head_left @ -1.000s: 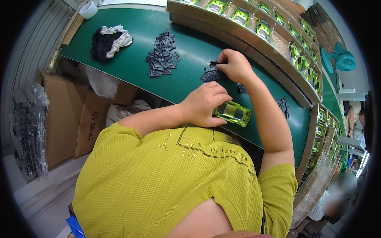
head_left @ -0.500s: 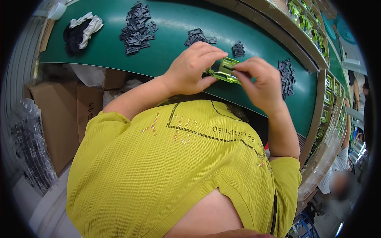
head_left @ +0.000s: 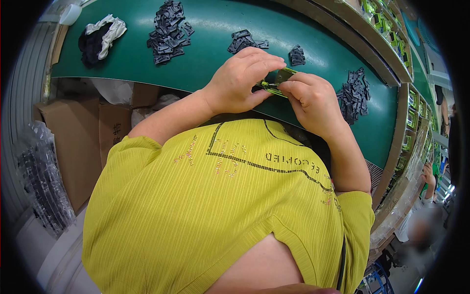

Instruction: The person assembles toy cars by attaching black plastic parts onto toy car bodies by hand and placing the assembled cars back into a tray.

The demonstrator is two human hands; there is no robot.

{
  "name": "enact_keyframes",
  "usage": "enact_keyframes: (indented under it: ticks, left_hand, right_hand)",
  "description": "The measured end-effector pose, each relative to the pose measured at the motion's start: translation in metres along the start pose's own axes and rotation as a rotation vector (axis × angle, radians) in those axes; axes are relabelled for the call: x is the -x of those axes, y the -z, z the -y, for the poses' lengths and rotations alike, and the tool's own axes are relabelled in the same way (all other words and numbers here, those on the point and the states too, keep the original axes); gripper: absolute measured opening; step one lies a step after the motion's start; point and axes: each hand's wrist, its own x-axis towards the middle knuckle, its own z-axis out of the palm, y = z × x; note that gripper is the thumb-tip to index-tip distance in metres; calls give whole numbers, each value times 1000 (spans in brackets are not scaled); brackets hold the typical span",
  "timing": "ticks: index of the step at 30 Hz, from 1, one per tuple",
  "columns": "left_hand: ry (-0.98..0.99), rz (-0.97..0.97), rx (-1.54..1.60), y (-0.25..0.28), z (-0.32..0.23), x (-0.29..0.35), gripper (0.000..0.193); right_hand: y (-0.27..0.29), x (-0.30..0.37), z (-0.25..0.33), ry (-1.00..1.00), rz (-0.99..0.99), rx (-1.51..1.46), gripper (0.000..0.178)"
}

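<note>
- A bright green, hollow plastic toy car body (head_left: 286, 74) is held up between my two hands, above the near edge of the table and in front of my chest.
- My bare left hand (head_left: 244, 77) is clamped on the car's left end, fingers over the far side and thumb beneath.
- My bare right hand (head_left: 313, 100) touches the car's right end, thumb and fingers bunched close together; my knuckles hide the tips, so I cannot tell whether they grip the shell or some small part.
- Just beyond the car, on a smooth dark-green tabletop (head_left: 215, 22), lie two small clusters of flat, dark-grey plastic pieces: one behind my left hand (head_left: 245, 40), and a smaller one to its right (head_left: 296, 55).
- Farther left spreads a large loose heap of similar dark-grey pieces (head_left: 169, 34); another heap (head_left: 354, 95) lies to the right of my right hand.
- Near the table's left end sits a crumpled black-and-white cloth (head_left: 103, 39), with a white, round, cup-like object (head_left: 71, 14) at the corner behind it.
- Along the upper right runs a long brown cardboard tray (head_left: 353, 36) holding more green toy cars (head_left: 387, 29).
- Below the table's left side stand brown cardboard boxes (head_left: 73, 147), beside a stack of dark pieces wrapped in clear plastic (head_left: 46, 179).
- I wear a ribbed, yellow-green top (head_left: 196, 210).
</note>
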Motion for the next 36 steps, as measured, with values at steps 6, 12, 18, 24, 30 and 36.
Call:
enact_keyframes:
  ticks: [6, 12, 18, 24, 30, 36]
  left_hand:
    - [-1, -12, 47, 1, 2, -1, 50]
    - [3, 17, 31, 0, 2, 0, 41]
    - [-31, 35, -18, 0, 0, -2, 21]
    - [-50, 43, -28, 0, -1, -4, 15]
    - [-4, 108, -104, 3, -10, -10, 14]
    - [17, 98, -70, 1, -8, -9, 17]
  right_hand:
    - [1, -2, 0, -66, 28, -8, 14]
    - [-5, -3, 3, -87, -15, -3, 13]
    - [-2, -4, 2, -148, 22, -54, 10]
    - [10, -3, 5, -228, 119, -243, 6]
    - [-12, 5, -7, 47, -59, 116, 13]
    - [-4, 4, -10, 12, -41, -25, 11]
